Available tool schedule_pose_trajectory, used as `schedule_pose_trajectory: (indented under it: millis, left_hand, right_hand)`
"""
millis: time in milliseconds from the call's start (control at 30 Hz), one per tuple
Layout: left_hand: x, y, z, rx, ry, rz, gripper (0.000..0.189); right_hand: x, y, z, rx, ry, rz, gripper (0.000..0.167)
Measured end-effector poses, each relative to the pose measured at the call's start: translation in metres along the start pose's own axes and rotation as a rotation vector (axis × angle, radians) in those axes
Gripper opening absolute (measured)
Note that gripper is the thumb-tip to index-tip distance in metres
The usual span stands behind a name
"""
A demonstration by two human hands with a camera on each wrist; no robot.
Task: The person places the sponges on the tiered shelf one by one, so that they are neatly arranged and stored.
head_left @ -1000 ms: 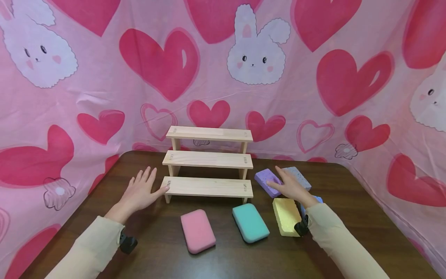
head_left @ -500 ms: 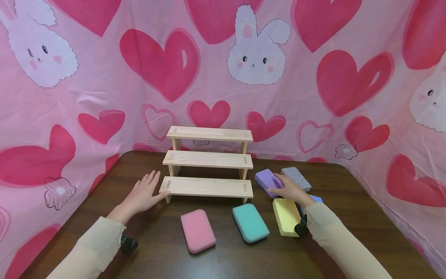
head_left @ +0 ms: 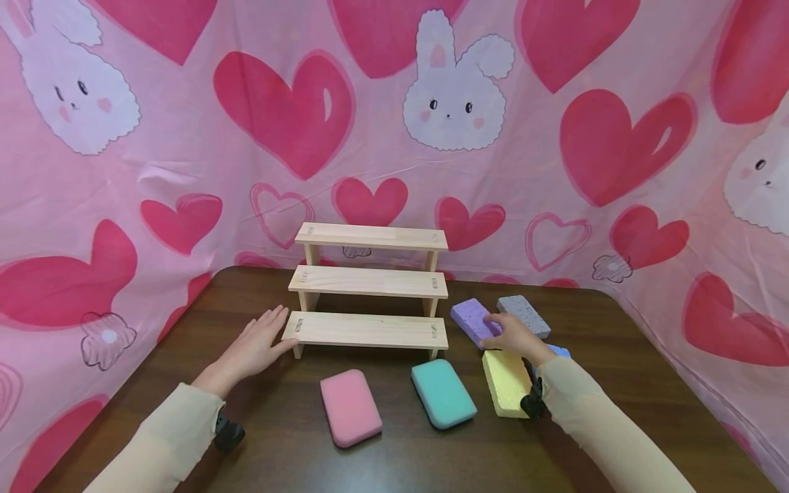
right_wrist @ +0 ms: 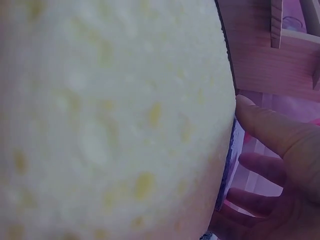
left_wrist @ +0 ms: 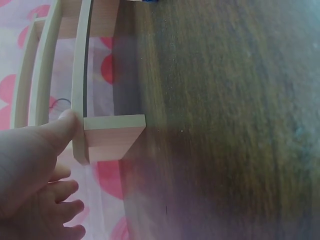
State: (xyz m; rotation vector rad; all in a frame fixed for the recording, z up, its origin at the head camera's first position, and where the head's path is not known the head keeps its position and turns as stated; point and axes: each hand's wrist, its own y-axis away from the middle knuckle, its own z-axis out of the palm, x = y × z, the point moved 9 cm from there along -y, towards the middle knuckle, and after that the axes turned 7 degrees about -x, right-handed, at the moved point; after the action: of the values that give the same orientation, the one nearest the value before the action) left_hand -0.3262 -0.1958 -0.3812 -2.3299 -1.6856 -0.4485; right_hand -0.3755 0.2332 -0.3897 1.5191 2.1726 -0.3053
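Touching the wooden shelf [head_left: 368, 330] with a relaxed, uncurled left hand [head_left: 251, 346]; apparently gripping the purple sponge [head_left: 472, 320] with the right hand [head_left: 514, 335].

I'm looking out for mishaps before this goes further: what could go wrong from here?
The right hand is at the purple sponge, close beside the grey sponge, which it might nudge.
The yellow sponge fills much of the right wrist view, so that wrist could brush it.
The left thumb seems to touch the wooden stand; a push might shift it.
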Motion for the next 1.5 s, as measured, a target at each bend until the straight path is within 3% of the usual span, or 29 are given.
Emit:
schedule_pose_trajectory:
  millis: [333,900,1333,1500]
  left_hand:
    - [0.004,0.000,0.003,-0.018,-0.016,0.026,0.064]
    - [0.005,0.000,0.002,-0.037,0.001,0.022,0.062]
    - [0.008,0.001,0.000,-0.038,-0.010,0.025,0.062]
    - [0.009,0.000,0.000,-0.036,-0.020,0.030,0.062]
  right_hand:
    - [0.000,-0.003,0.000,0.004,0.032,0.021,0.056]
    - [-0.004,-0.004,-0.003,0.041,0.101,0.027,0.046]
    - [0.008,0.000,-0.009,0.030,-0.016,0.028,0.049]
    - [0.000,0.005,-0.018,0.050,-0.046,0.020,0.044]
